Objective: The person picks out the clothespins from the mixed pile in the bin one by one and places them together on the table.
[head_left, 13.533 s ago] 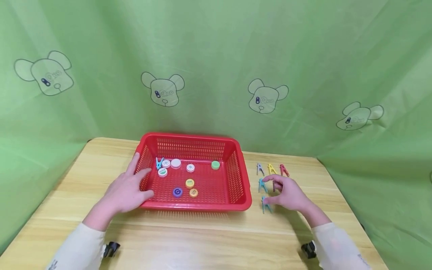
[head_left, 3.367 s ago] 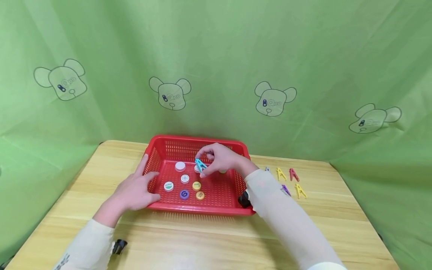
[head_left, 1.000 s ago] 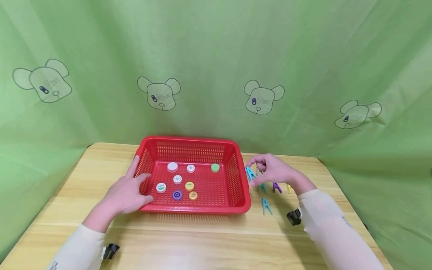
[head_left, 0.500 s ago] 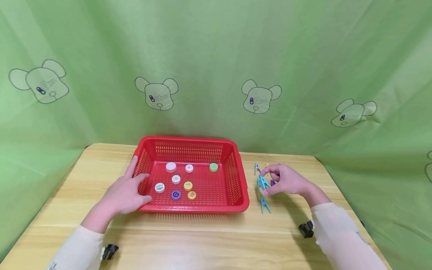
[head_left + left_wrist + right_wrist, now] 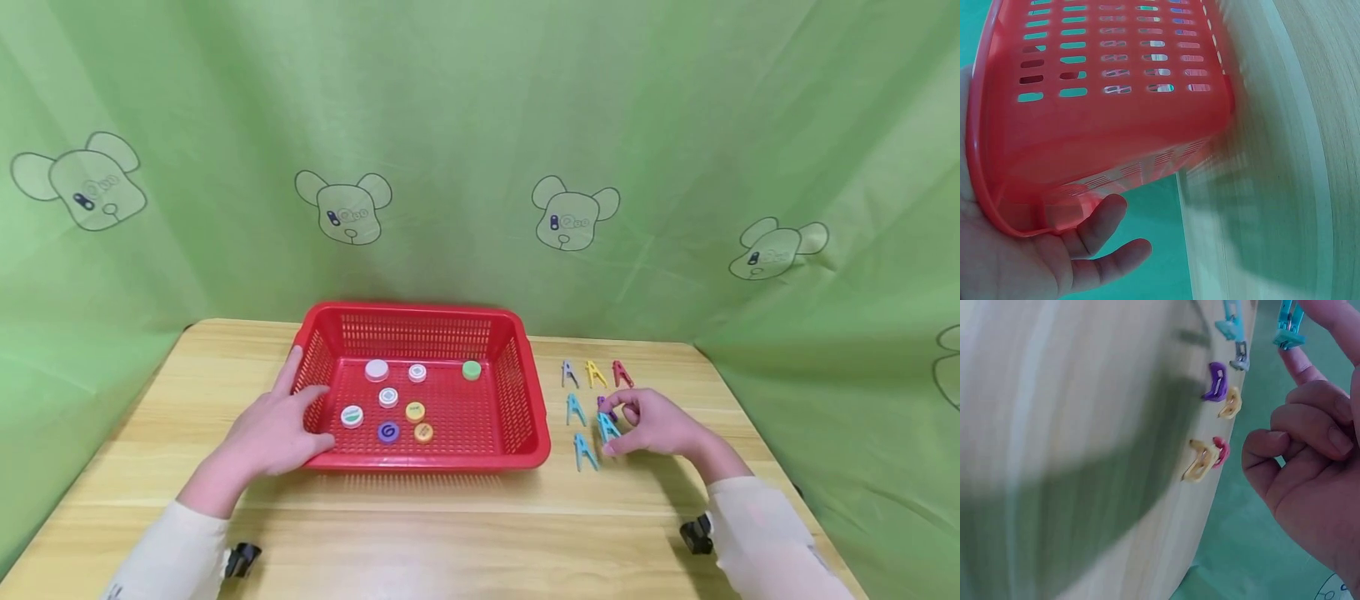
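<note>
My right hand (image 5: 654,425) pinches a light blue clothespin (image 5: 607,427) between thumb and index finger, above the table's right side. In the right wrist view the other fingers curl toward the palm and the pinched clothespin hangs at the fingertips. A purple clothespin (image 5: 602,407) is partly covered by this hand. Two more light blue clothespins (image 5: 575,409) lie just left of it. My left hand (image 5: 273,435) rests spread over the left rim of the red plastic basket (image 5: 420,462); in the left wrist view two of its fingers extend past the basket's corner.
Several bottle caps (image 5: 387,432) lie inside the basket, with a green cap (image 5: 471,370) near its right end. A grey-blue clothespin (image 5: 570,374), a yellow clothespin (image 5: 596,374) and a red clothespin (image 5: 622,374) form the far row. A green curtain (image 5: 465,250) stands behind the table.
A light blue clothespin, pinched over the basket earlier, has gone right past the basket rim and over the other clothespins. The left hand has stayed on the basket.
</note>
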`<state>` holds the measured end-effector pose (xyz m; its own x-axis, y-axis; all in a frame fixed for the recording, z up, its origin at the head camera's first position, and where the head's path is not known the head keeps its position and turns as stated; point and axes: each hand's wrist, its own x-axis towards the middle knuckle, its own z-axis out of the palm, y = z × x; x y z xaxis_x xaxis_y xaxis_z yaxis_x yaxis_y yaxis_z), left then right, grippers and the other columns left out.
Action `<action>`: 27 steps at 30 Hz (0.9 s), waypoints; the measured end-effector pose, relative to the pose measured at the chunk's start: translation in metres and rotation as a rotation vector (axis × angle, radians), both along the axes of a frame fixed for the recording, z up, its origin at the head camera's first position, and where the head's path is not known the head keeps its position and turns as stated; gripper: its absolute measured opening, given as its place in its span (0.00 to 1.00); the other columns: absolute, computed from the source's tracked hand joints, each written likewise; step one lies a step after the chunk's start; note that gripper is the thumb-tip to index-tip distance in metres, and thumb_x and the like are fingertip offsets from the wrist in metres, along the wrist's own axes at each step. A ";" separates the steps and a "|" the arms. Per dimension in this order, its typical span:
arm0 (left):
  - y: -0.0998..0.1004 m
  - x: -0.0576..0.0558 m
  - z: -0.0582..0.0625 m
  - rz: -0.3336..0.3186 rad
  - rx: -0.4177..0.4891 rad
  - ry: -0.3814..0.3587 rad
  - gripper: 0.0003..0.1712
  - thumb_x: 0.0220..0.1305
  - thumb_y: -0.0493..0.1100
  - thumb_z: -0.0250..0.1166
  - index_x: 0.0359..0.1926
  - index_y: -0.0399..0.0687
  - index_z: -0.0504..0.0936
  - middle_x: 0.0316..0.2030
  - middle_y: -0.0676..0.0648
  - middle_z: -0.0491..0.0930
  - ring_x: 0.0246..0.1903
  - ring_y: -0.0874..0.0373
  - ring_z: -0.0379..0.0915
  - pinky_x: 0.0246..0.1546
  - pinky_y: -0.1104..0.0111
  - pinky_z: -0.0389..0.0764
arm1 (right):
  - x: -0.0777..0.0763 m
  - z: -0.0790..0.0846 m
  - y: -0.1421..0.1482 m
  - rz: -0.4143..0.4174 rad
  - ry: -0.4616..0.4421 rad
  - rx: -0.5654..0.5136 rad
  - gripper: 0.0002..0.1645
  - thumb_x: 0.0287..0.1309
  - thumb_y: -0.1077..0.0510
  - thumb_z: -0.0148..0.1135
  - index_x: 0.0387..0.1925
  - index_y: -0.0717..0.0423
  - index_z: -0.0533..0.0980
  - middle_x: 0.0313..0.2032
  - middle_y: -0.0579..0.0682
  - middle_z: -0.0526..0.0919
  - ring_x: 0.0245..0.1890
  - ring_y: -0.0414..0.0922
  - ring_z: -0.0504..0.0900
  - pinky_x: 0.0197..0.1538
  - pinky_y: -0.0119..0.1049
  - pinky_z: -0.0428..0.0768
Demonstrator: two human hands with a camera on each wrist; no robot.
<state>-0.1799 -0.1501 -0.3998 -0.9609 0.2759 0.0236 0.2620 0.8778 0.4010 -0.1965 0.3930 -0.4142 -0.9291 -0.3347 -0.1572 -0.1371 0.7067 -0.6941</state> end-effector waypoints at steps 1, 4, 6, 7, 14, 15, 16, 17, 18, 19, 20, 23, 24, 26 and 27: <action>0.000 0.000 0.000 -0.001 -0.001 0.001 0.44 0.52 0.51 0.73 0.67 0.35 0.72 0.77 0.33 0.32 0.54 0.28 0.70 0.43 0.41 0.80 | 0.001 -0.001 0.002 -0.005 0.001 0.004 0.34 0.38 0.57 0.84 0.48 0.64 0.78 0.19 0.45 0.60 0.20 0.41 0.60 0.28 0.34 0.66; 0.000 0.000 -0.001 -0.002 -0.004 0.005 0.44 0.52 0.51 0.73 0.67 0.35 0.72 0.77 0.33 0.32 0.55 0.27 0.69 0.44 0.40 0.79 | 0.003 -0.006 0.007 -0.014 0.003 0.027 0.34 0.37 0.56 0.84 0.48 0.63 0.78 0.20 0.47 0.61 0.21 0.42 0.61 0.27 0.35 0.65; -0.001 0.000 -0.001 -0.002 -0.004 0.003 0.44 0.52 0.51 0.73 0.67 0.35 0.72 0.77 0.33 0.32 0.55 0.26 0.69 0.44 0.40 0.79 | 0.004 -0.010 0.010 -0.027 -0.003 0.054 0.34 0.37 0.55 0.85 0.48 0.62 0.79 0.20 0.48 0.62 0.21 0.42 0.61 0.27 0.35 0.65; -0.001 0.000 -0.001 -0.002 -0.003 0.002 0.44 0.52 0.51 0.73 0.67 0.35 0.72 0.77 0.33 0.32 0.55 0.26 0.69 0.44 0.40 0.79 | 0.005 -0.012 0.011 -0.033 -0.006 0.067 0.34 0.38 0.54 0.85 0.48 0.61 0.79 0.20 0.48 0.63 0.21 0.42 0.62 0.27 0.35 0.65; 0.000 0.000 -0.001 -0.003 0.001 0.003 0.44 0.52 0.51 0.74 0.67 0.35 0.72 0.77 0.33 0.33 0.55 0.27 0.69 0.43 0.40 0.79 | 0.008 -0.026 0.019 -0.060 -0.003 0.112 0.35 0.36 0.52 0.85 0.47 0.58 0.79 0.21 0.49 0.64 0.22 0.44 0.64 0.28 0.36 0.66; 0.000 0.000 -0.002 -0.003 0.000 0.004 0.44 0.52 0.51 0.74 0.67 0.35 0.72 0.77 0.33 0.33 0.55 0.27 0.69 0.43 0.40 0.79 | 0.008 -0.027 0.020 -0.063 -0.001 0.113 0.35 0.35 0.51 0.86 0.47 0.58 0.79 0.21 0.49 0.65 0.23 0.45 0.64 0.28 0.36 0.66; 0.000 -0.001 -0.002 -0.005 -0.002 0.005 0.44 0.52 0.51 0.74 0.67 0.35 0.72 0.77 0.33 0.33 0.55 0.27 0.69 0.43 0.40 0.79 | 0.009 -0.028 0.020 -0.065 0.000 0.114 0.35 0.35 0.51 0.86 0.47 0.58 0.79 0.21 0.49 0.65 0.23 0.45 0.64 0.28 0.37 0.67; -0.001 -0.001 -0.003 -0.005 -0.003 0.004 0.44 0.52 0.51 0.74 0.67 0.35 0.72 0.77 0.33 0.32 0.55 0.27 0.69 0.44 0.40 0.79 | 0.009 -0.029 0.021 -0.066 0.000 0.114 0.35 0.35 0.51 0.86 0.47 0.58 0.79 0.22 0.49 0.66 0.23 0.45 0.65 0.28 0.37 0.67; -0.001 -0.001 -0.003 -0.005 -0.005 0.003 0.44 0.52 0.51 0.73 0.67 0.35 0.72 0.77 0.33 0.32 0.55 0.26 0.69 0.44 0.40 0.79 | 0.009 -0.030 0.021 -0.066 0.001 0.116 0.36 0.35 0.50 0.86 0.47 0.58 0.79 0.22 0.49 0.66 0.23 0.45 0.65 0.28 0.37 0.67; -0.001 -0.001 -0.003 -0.005 -0.005 0.002 0.44 0.52 0.51 0.73 0.67 0.35 0.72 0.77 0.33 0.32 0.56 0.26 0.69 0.44 0.40 0.79 | 0.009 -0.031 0.022 -0.066 0.000 0.115 0.36 0.35 0.50 0.86 0.47 0.58 0.79 0.22 0.49 0.66 0.23 0.46 0.65 0.28 0.37 0.67; -0.001 -0.001 -0.003 -0.005 -0.006 0.000 0.44 0.52 0.51 0.73 0.67 0.35 0.72 0.77 0.33 0.32 0.56 0.26 0.69 0.44 0.39 0.79 | 0.010 -0.032 0.023 -0.067 0.001 0.116 0.36 0.35 0.50 0.86 0.47 0.58 0.79 0.22 0.49 0.66 0.23 0.46 0.65 0.28 0.37 0.67; -0.002 -0.001 -0.003 -0.006 -0.002 -0.002 0.44 0.53 0.51 0.73 0.68 0.35 0.71 0.77 0.33 0.31 0.56 0.26 0.68 0.45 0.39 0.78 | 0.010 -0.035 0.025 -0.069 0.002 0.121 0.36 0.34 0.51 0.86 0.47 0.58 0.79 0.22 0.49 0.67 0.23 0.45 0.65 0.28 0.37 0.67; -0.002 0.000 -0.003 -0.007 0.001 0.000 0.44 0.53 0.51 0.73 0.68 0.35 0.71 0.77 0.33 0.31 0.56 0.26 0.68 0.45 0.39 0.78 | 0.010 -0.036 0.025 -0.068 0.004 0.122 0.36 0.34 0.51 0.86 0.47 0.58 0.79 0.22 0.49 0.67 0.23 0.45 0.65 0.28 0.37 0.67; -0.002 0.000 -0.003 -0.008 0.006 0.004 0.44 0.53 0.51 0.73 0.67 0.35 0.72 0.77 0.33 0.32 0.57 0.26 0.67 0.45 0.39 0.78 | 0.011 -0.038 0.026 -0.070 0.003 0.123 0.36 0.34 0.51 0.86 0.47 0.58 0.79 0.22 0.48 0.67 0.23 0.45 0.65 0.27 0.36 0.67; -0.001 0.000 -0.003 -0.007 0.008 0.007 0.44 0.52 0.50 0.74 0.67 0.35 0.72 0.77 0.33 0.32 0.57 0.26 0.67 0.45 0.39 0.78 | 0.012 -0.039 0.026 -0.070 0.001 0.120 0.36 0.35 0.51 0.86 0.47 0.58 0.78 0.22 0.48 0.67 0.23 0.44 0.65 0.28 0.36 0.68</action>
